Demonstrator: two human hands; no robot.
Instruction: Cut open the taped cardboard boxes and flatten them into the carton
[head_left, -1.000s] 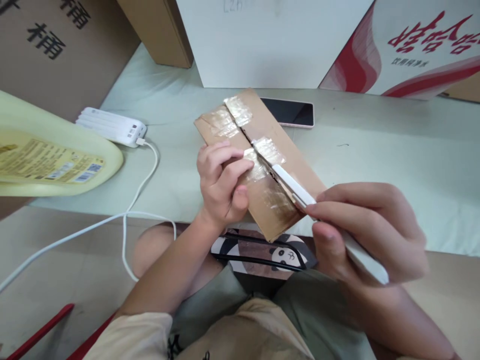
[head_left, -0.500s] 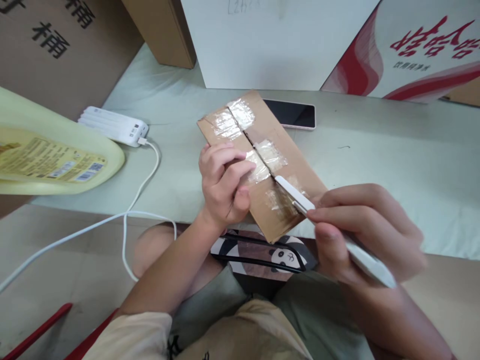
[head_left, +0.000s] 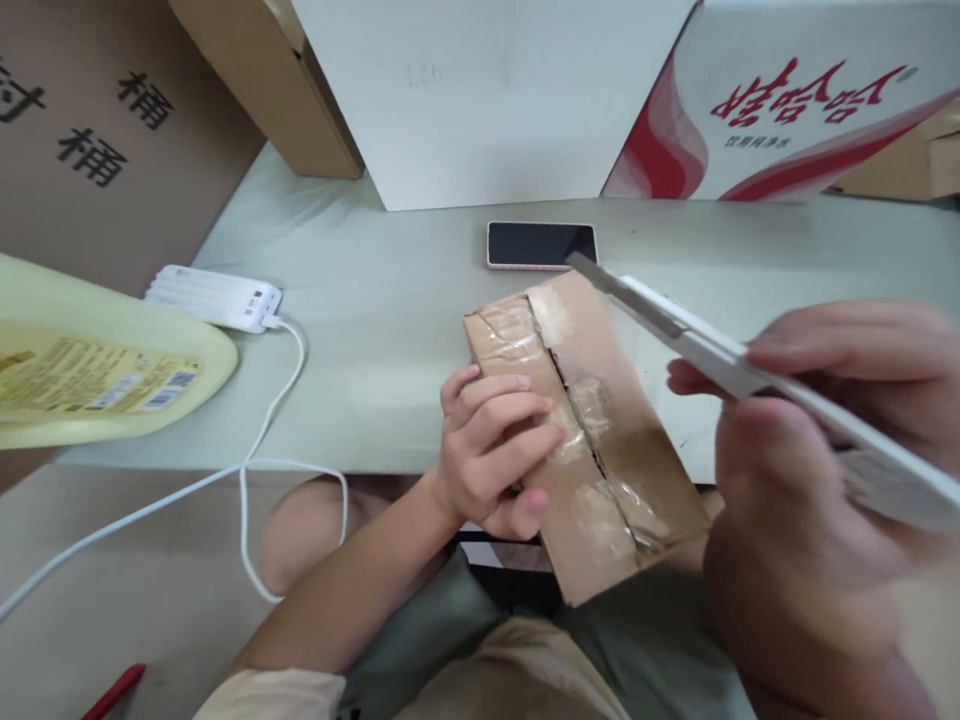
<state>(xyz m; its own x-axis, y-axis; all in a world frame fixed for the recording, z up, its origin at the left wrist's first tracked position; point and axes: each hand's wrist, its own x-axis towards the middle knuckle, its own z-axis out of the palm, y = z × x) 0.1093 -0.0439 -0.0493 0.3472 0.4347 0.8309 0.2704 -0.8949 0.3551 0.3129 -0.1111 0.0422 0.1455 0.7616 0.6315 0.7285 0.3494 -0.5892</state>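
Note:
A small cardboard box (head_left: pixel 622 400) is tilted above my lap, its long seam slit open between patches of clear tape. My left hand (head_left: pixel 495 450) grips its left side, fingers on top and thumb at the near edge. In my right hand (head_left: pixel 817 440) is a white utility knife (head_left: pixel 720 360), pinched between thumb and fingers. Its grey blade is out and points up to the left, raised above the box and apart from it. The underside of the box is hidden.
Behind the box a phone (head_left: pixel 536 246) lies on the pale green cloth (head_left: pixel 375 330). A white power bank (head_left: pixel 214 297) with a cable and a yellow bottle (head_left: pixel 105 360) are at the left. Large cartons (head_left: pixel 495 100) line the back.
My right hand has lifted the utility knife off the seam, up and to the right. The box and my left hand sit lower and further right in view; the view itself has shifted.

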